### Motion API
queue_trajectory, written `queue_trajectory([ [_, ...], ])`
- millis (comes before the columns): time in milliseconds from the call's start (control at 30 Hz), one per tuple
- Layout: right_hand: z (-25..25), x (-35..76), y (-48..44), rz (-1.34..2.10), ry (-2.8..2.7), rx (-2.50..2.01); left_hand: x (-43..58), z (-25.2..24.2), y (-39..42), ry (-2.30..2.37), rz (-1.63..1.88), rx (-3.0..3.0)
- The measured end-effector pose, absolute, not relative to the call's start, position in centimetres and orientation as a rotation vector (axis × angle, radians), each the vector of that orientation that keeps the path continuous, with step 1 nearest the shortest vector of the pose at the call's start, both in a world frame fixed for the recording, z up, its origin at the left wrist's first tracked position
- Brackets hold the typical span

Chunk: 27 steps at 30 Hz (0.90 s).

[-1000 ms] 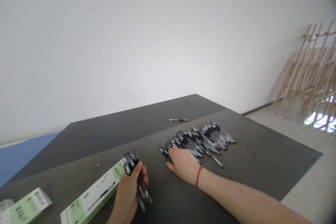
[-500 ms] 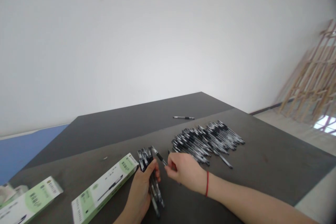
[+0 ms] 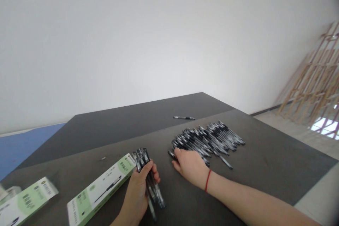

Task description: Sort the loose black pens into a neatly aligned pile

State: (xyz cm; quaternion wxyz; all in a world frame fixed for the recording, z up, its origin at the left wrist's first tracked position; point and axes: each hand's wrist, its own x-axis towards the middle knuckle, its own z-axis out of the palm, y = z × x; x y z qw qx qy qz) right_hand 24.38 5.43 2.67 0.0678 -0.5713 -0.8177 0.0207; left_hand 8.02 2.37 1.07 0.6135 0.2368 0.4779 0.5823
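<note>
My left hand (image 3: 140, 180) is closed around a bundle of clear-barrelled gel pens (image 3: 142, 155) with black caps and grips. The capped ends stick up above the thumb, and the other ends fan out below. At the near left edge of a wide pile of similar pens (image 3: 212, 139), my right hand (image 3: 191, 165) has its thumb and fingers closed about one gel pen (image 3: 171, 154). Only the tip end of that pen shows; the rest lies under the fingers. A red cord circles the right wrist.
A green-and-white pen box (image 3: 103, 189) lies just left of my left hand, with another box (image 3: 31, 197) farther left. One lone pen (image 3: 184, 117) rests behind the pile on the dark table (image 3: 119, 127). Wooden frames (image 3: 315, 74) lean at the far right.
The pen that my right hand held beside the left hand's bundle no longer shows separately. My right hand has moved right to the pile's edge, onto another pen. My left hand keeps the bundle.
</note>
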Motion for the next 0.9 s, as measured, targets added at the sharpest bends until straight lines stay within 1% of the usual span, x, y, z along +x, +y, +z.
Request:
queue_trajectory([
  [133, 2.2, 24.6, 5.8, 0.022, -2.467, -1.860, 8.2, 1.0, 2.2, 1.076, 1.370, 0.582],
  [333, 2.2, 24.4, 5.6, 0.077, -2.460, -1.786, 8.4, 0.2, 2.3, 1.127, 1.335, 0.595],
  [400, 2.2, 24.4, 5.4, 0.177, -2.415, -1.693, 8.5, 0.1, 2.4, 1.144, 1.321, 0.595],
  [533, 2.1, 24.1, 4.9, 0.486, -2.303, -1.422, 8.6, -0.2, 2.4, 1.143, 1.296, 0.603],
  [633, 1.7, 23.8, 4.6, 0.652, -2.235, -1.311, 8.8, -0.3, 2.4, 1.137, 1.272, 0.607],
  [767, 1.2, 23.4, 4.4, 0.720, -2.197, -1.262, 9.1, -0.4, 2.3, 1.123, 1.272, 0.586],
  [900, 1.0, 23.0, 4.2, 0.668, -2.228, -1.204, 9.2, -0.4, 2.3, 1.102, 1.270, 0.565],
])
